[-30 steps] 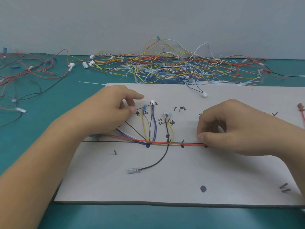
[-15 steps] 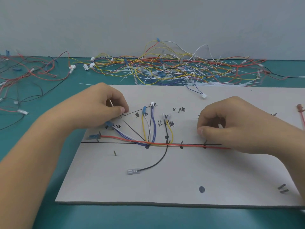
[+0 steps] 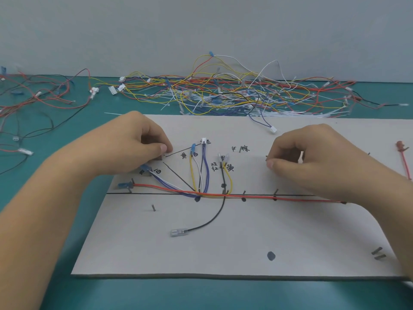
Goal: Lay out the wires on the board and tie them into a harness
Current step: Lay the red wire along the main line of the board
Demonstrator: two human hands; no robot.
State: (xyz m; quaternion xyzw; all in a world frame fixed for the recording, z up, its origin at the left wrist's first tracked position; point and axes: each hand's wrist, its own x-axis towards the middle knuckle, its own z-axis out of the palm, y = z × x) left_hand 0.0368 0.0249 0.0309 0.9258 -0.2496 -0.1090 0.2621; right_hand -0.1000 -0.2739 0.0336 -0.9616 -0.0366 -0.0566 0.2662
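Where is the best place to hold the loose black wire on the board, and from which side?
Probably pinch the black wire just behind its clear end piece, coming from above at the near edge of the board. That end lies flat and free there, away from the pins and other wires.

Two bare arms fill the sides of the frame. The left forearm (image 3: 55, 198) comes in from the lower left corner, broad near the edge and narrowing to the wrist. The right forearm (image 3: 393, 211) enters from the right edge. The left hand (image 3: 134, 148) and the right hand (image 3: 317, 159) are ungloved. Each thumb shows a short, trimmed, plain nail.
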